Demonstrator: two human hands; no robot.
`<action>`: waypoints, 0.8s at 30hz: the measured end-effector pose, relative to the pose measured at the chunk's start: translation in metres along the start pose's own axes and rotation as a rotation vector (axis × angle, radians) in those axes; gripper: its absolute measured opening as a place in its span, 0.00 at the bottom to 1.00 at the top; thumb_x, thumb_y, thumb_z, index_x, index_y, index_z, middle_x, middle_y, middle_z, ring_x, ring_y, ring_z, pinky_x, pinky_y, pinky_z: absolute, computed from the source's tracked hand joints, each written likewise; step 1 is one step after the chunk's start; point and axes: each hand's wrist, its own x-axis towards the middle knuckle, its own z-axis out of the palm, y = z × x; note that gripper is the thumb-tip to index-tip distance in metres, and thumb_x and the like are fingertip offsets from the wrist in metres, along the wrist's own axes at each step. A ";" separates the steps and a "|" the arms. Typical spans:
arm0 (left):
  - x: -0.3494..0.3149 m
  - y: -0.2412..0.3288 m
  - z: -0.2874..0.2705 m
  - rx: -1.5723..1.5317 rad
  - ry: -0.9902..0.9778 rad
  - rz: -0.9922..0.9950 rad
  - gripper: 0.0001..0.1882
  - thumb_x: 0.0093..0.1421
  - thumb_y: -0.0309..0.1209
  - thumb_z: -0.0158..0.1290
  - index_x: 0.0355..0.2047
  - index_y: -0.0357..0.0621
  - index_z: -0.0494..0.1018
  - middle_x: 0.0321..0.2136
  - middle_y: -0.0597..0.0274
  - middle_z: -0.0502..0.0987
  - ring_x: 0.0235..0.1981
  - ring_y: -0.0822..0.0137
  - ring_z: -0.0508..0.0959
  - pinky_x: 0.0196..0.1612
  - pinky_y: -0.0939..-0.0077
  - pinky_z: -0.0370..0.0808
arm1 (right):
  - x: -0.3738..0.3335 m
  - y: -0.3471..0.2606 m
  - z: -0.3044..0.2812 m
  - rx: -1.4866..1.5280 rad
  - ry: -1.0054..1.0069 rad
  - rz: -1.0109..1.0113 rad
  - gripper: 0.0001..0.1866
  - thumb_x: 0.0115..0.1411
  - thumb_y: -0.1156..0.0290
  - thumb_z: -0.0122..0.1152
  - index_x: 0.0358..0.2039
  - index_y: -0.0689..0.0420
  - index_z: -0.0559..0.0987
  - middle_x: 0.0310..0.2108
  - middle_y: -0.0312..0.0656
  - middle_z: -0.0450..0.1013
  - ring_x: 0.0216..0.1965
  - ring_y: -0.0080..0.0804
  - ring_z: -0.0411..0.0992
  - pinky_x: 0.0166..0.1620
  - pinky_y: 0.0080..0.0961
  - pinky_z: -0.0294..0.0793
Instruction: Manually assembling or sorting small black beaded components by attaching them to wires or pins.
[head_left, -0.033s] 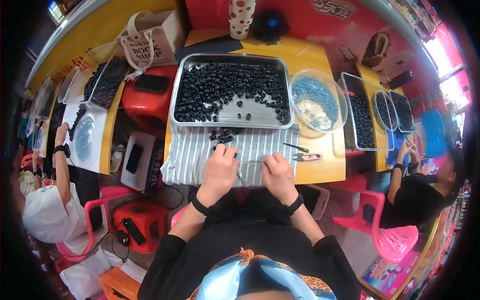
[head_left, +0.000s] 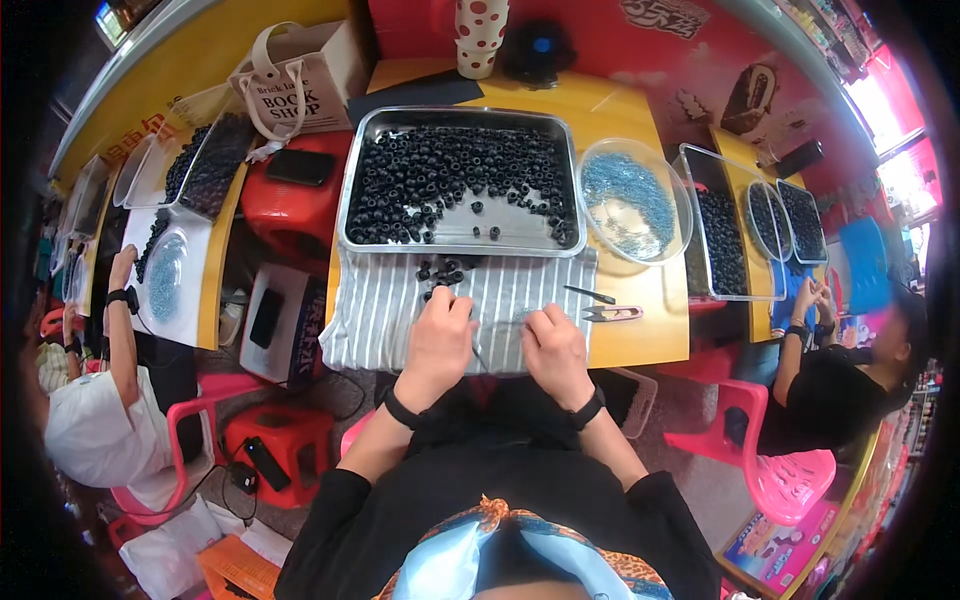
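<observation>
L hand (head_left: 440, 335) & R hand (head_left: 555, 348) held apart over striped cloth (head_left: 380, 320) on counter (head_left: 650, 335); fingers (head_left: 458, 308) curled in on both, contents can't be told; black beads (head_left: 453, 266) spread btwn L hand & metal tray (head_left: 460, 248).

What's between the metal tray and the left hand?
A small cluster of black beads on the striped cloth, seen in the head view.

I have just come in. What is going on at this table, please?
The person's left hand is curled over a striped cloth, close to loose black beads; the right hand is curled near small snips. What they pinch, if anything, is too small to tell. Beyond stand a metal tray of black beads and a clear bowl of blue pieces.
</observation>
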 end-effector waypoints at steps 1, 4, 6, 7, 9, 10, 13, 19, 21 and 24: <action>0.000 -0.003 0.003 -0.002 -0.012 0.005 0.13 0.53 0.20 0.54 0.40 0.36 0.72 0.33 0.47 0.69 0.31 0.43 0.73 0.31 0.57 0.70 | 0.001 0.000 0.000 0.003 0.020 -0.008 0.03 0.51 0.78 0.58 0.25 0.60 0.72 0.27 0.48 0.66 0.28 0.50 0.69 0.30 0.40 0.68; -0.001 -0.016 0.005 -0.190 -0.034 -0.030 0.10 0.56 0.21 0.53 0.40 0.36 0.73 0.34 0.55 0.71 0.30 0.57 0.76 0.31 0.67 0.72 | 0.001 0.003 0.001 0.097 0.042 0.003 0.03 0.51 0.80 0.57 0.25 0.60 0.72 0.25 0.47 0.66 0.25 0.46 0.68 0.29 0.36 0.68; -0.003 -0.020 -0.004 -0.595 -0.142 -0.152 0.09 0.58 0.22 0.53 0.39 0.35 0.74 0.34 0.61 0.71 0.29 0.68 0.76 0.31 0.75 0.72 | 0.000 0.004 -0.001 0.270 0.007 0.060 0.03 0.51 0.82 0.57 0.26 0.60 0.73 0.24 0.45 0.66 0.22 0.41 0.68 0.27 0.31 0.68; -0.006 -0.019 -0.006 -0.916 -0.206 -0.299 0.09 0.63 0.23 0.50 0.41 0.33 0.75 0.34 0.66 0.71 0.29 0.78 0.74 0.32 0.84 0.72 | -0.003 0.002 0.000 0.488 -0.007 0.129 0.03 0.52 0.82 0.56 0.27 0.61 0.74 0.24 0.44 0.67 0.22 0.37 0.68 0.27 0.28 0.68; -0.011 -0.019 -0.005 -1.039 -0.272 -0.314 0.10 0.65 0.23 0.48 0.43 0.32 0.75 0.34 0.65 0.72 0.30 0.76 0.75 0.33 0.83 0.72 | -0.006 -0.003 0.002 0.925 -0.037 0.266 0.03 0.53 0.83 0.56 0.28 0.62 0.75 0.23 0.41 0.68 0.21 0.30 0.68 0.26 0.23 0.67; -0.013 -0.019 -0.002 -1.100 -0.304 -0.319 0.11 0.66 0.24 0.47 0.44 0.32 0.75 0.34 0.65 0.72 0.30 0.75 0.75 0.33 0.83 0.73 | -0.005 -0.010 0.003 0.885 -0.043 0.202 0.02 0.54 0.82 0.57 0.29 0.63 0.75 0.24 0.41 0.68 0.22 0.28 0.69 0.27 0.22 0.68; -0.028 -0.007 0.019 -1.363 -0.234 -0.499 0.10 0.67 0.25 0.46 0.45 0.34 0.74 0.34 0.64 0.76 0.31 0.78 0.75 0.34 0.85 0.73 | 0.003 -0.028 0.007 0.673 -0.075 -0.003 0.01 0.55 0.82 0.58 0.29 0.65 0.75 0.25 0.39 0.69 0.25 0.23 0.71 0.28 0.18 0.69; -0.039 -0.016 0.025 -1.469 -0.156 -0.503 0.07 0.64 0.25 0.52 0.40 0.36 0.75 0.30 0.64 0.78 0.26 0.77 0.76 0.30 0.83 0.74 | -0.001 -0.028 0.006 0.991 -0.174 0.269 0.02 0.57 0.83 0.58 0.31 0.64 0.77 0.27 0.35 0.72 0.28 0.18 0.72 0.31 0.16 0.71; -0.039 -0.016 0.023 -1.453 -0.171 -0.494 0.06 0.63 0.26 0.53 0.39 0.36 0.76 0.29 0.64 0.77 0.25 0.77 0.76 0.29 0.84 0.74 | -0.001 -0.031 0.005 1.129 -0.207 0.412 0.02 0.57 0.83 0.59 0.31 0.63 0.77 0.29 0.33 0.74 0.31 0.16 0.72 0.34 0.14 0.71; -0.038 -0.017 0.022 -1.516 -0.201 -0.490 0.07 0.63 0.27 0.54 0.38 0.36 0.76 0.31 0.63 0.77 0.26 0.76 0.76 0.29 0.83 0.74 | -0.002 -0.031 0.006 1.144 -0.208 0.460 0.02 0.57 0.82 0.60 0.31 0.63 0.78 0.28 0.32 0.74 0.30 0.15 0.72 0.33 0.13 0.71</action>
